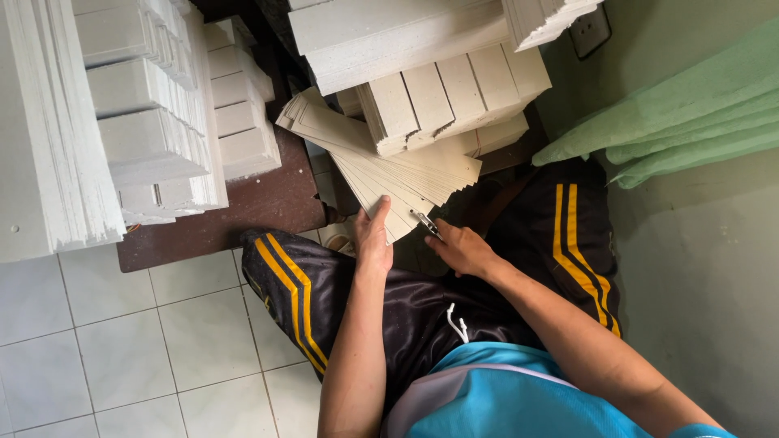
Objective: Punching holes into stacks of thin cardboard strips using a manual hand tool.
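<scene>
A fanned stack of grey cardboard strips (381,158) slopes down from the low table toward my lap. My left hand (373,237) grips the lower end of the strips, thumb on top. My right hand (461,247) holds a small dark metal tool (425,222) whose tip touches the lower edge of the same strips. I am seated, with black trousers with yellow stripes (300,288) and a blue shirt below.
Tall piles of white-grey cardboard sheets (49,138) and bundled blocks (442,93) crowd a dark brown low table (251,207). Green fabric (690,122) hangs at the right against a grey wall. White floor tiles (122,349) lie to the left.
</scene>
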